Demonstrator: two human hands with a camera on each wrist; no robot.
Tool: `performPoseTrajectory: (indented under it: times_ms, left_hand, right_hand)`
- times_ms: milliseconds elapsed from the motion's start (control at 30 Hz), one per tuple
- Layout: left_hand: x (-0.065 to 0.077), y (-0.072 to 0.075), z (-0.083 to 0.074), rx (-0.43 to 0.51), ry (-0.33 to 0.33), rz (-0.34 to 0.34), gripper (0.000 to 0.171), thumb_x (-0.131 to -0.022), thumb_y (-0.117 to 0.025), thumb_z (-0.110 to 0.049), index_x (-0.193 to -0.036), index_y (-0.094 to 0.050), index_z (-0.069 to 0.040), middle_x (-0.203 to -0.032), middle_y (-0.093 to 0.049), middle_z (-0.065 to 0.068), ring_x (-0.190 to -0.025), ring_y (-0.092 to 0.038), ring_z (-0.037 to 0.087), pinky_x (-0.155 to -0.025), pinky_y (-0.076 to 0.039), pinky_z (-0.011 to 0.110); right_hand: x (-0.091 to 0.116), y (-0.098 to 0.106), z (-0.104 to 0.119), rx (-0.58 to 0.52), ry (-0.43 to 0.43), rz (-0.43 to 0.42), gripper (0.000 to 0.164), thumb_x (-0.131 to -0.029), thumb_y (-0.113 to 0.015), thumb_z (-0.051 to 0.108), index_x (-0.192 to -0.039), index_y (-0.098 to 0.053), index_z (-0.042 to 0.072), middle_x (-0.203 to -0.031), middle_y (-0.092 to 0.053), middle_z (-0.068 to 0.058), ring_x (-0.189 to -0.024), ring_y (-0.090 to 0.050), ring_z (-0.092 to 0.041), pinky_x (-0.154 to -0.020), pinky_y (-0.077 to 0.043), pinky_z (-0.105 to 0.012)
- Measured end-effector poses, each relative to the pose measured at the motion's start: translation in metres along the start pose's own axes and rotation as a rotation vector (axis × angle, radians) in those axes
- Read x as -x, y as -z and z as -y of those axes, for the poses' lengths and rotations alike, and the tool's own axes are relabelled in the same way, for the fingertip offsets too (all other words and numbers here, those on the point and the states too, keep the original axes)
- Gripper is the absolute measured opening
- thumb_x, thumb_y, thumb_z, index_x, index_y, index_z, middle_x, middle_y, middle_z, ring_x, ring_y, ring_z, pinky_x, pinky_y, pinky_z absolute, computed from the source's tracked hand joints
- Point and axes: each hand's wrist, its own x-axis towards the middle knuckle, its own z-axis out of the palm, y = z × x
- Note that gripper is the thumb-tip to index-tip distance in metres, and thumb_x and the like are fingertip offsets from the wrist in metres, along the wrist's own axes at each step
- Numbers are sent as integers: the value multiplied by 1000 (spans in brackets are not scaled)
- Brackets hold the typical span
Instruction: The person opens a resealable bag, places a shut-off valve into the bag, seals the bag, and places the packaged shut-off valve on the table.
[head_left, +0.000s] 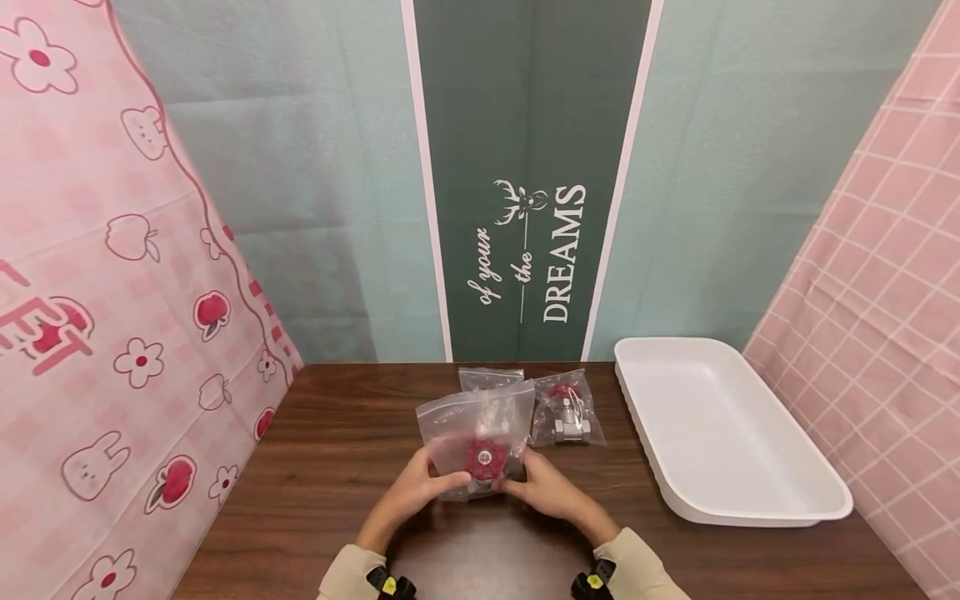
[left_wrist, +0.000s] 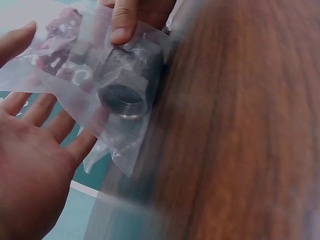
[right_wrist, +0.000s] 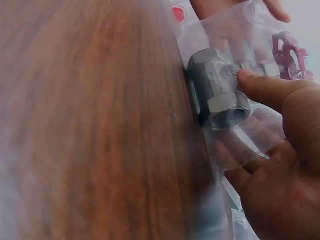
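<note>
A metal gate valve (left_wrist: 125, 75) with a red handwheel (head_left: 485, 458) lies inside a clear zip bag (head_left: 457, 421) near the middle of the table. My right hand (head_left: 551, 487) holds the bagged valve, its thumb pressing the valve body (right_wrist: 212, 80) through the plastic and its fingers behind. On the other side, my left hand (head_left: 416, 487) is spread around the bag. In the left wrist view its fingers (left_wrist: 60, 125) lie loosely extended behind the plastic, with the thumb apart. The valve's threaded opening (left_wrist: 122, 100) shows through the bag.
Another bagged valve (head_left: 572, 421) lies behind the right hand. A further clear bag (head_left: 491, 377) sits behind the held one, its contents mostly hidden. On the right stands a white tray (head_left: 708, 433). Printed cloths (head_left: 360, 183) hang around the wooden table (head_left: 300, 483).
</note>
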Motion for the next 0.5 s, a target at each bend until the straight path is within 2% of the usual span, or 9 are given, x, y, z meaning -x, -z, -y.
performPoseTrajectory:
  times_ms: [133, 233, 333, 500]
  left_hand:
    - [2, 1, 4, -2, 21, 55, 71, -96, -77, -6, -159, -45, -6, -159, -50, 23, -130, -59, 1, -104, -52, 22]
    - [3, 1, 6, -24, 37, 68, 77, -95, -78, -4, -162, -41, -10, -164, -44, 21, -135, -55, 0, -107, -49, 21]
    - [4, 0, 7, -66, 47, 54, 77, -96, -77, -6, -163, -39, -12, -165, -43, 20, -139, -51, 1, -109, -47, 21]
    - [4, -4, 9, -99, 53, 2, 64, -101, -73, -12, -157, -43, -6, -153, -54, 27, -124, -61, 4, -98, -54, 23]
  right_hand:
    - [-1, -2, -1, -16, 0, 3, 57, -97, -80, 24, -147, -55, 10, -140, -70, -7, -134, -60, -15, -119, -44, -31]
    - [-1, -3, -2, -30, -7, 0, 55, -98, -79, 25, -146, -56, 9, -138, -70, -8, -131, -61, -13, -116, -46, -30]
    - [-1, -4, -2, -33, -6, -11, 53, -99, -78, 24, -145, -57, 9, -138, -70, -8, -130, -61, -12, -115, -47, -31]
    - [0, -4, -1, -27, 10, -16, 50, -100, -76, 22, -144, -57, 6, -137, -71, -10, -129, -62, -12, -114, -49, -31]
